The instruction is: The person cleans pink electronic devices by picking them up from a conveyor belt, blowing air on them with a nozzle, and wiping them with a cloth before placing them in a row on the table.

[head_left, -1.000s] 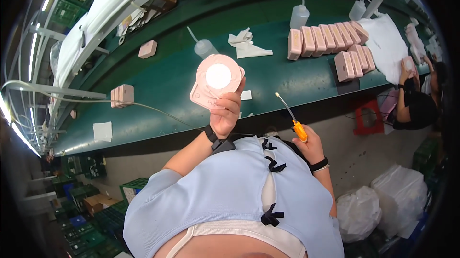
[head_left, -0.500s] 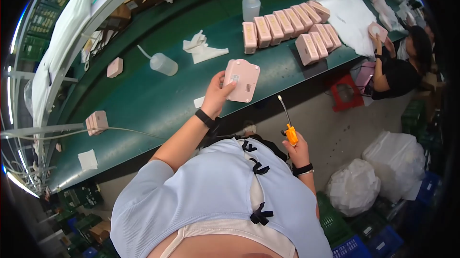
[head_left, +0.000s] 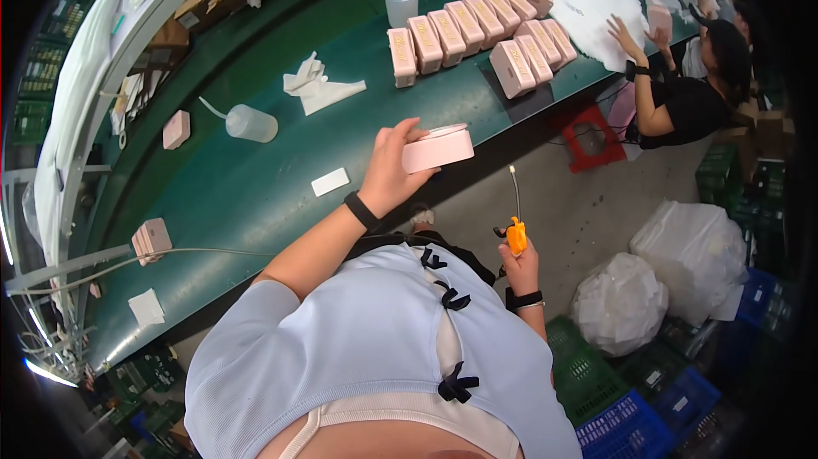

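Observation:
A pink, rounded, box-like device (head_left: pixel 445 152) is in my left hand (head_left: pixel 388 171), held edge-on above the table's near edge. The fingers reach over its far side and the thumb lies under the near side. Closed around an orange air blow gun (head_left: pixel 516 237), my right hand (head_left: pixel 521 270) is off the table, over the floor. The gun's thin metal tube points up and away, and its pale tip is apart from the device. A small white card (head_left: pixel 331 182) lies on the green table (head_left: pixel 230 190) left of my left hand.
Pink devices stand in rows (head_left: pixel 464 28) at the far right. Squeeze bottles (head_left: pixel 251 123) and a crumpled white cloth (head_left: pixel 319 84) lie or stand on the table. A co-worker (head_left: pixel 690 75) sits at right by a red stool (head_left: pixel 588 139). Filled plastic bags (head_left: pixel 620 304) and crates are lower right.
My left hand has turned the device from its vented underside to a side edge. My right hand with the air blow gun has shifted only slightly. The co-worker's hands have moved apart.

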Demonstrator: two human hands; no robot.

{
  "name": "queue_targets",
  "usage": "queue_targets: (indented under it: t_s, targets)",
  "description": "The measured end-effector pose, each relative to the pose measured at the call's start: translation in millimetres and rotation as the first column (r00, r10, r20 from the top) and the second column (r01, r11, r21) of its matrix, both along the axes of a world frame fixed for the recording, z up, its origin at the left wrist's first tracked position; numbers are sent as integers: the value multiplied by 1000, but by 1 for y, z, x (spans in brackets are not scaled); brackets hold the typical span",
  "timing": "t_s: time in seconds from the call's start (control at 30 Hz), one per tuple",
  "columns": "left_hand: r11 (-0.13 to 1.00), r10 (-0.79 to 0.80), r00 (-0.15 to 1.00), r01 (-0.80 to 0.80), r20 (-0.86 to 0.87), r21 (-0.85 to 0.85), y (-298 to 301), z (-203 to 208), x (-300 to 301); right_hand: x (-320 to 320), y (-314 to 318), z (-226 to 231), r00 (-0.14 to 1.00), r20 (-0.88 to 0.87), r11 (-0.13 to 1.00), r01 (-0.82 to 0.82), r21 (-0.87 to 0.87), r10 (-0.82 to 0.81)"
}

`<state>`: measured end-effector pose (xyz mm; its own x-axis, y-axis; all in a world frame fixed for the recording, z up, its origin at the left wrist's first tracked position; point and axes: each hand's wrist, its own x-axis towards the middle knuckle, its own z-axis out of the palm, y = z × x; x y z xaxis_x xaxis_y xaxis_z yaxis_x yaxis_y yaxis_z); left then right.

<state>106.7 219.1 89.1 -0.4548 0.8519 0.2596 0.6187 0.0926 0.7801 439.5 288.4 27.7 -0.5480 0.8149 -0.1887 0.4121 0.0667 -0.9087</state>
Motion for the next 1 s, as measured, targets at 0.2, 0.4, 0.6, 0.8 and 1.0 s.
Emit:
queue_targets:
  t_s: [0.2,0.4,0.6,0.8,1.0]
  targets:
    - [994,105,892,-86,440,-64,18,-30,-7,9,-2,-7,997,29,991,78,-108,-75]
    - [993,28,-306,-97,952,-61,94,-92,2,28,-8,-21,988,-6,985,155,-81,-156]
    - [957,-189,-760,-285,621,-58,194,-156,26,55,-25,-22,957,42,943,290,-163,-287]
    - [934,-288,-903,-338,319,-113,265,-201,22,65,-40,-1,922,83,886,386,-256,-378]
    - [863,-341,-870,-440,357,-248,296,-208,36,69,-44,3,902,101,866,431,-251,-420]
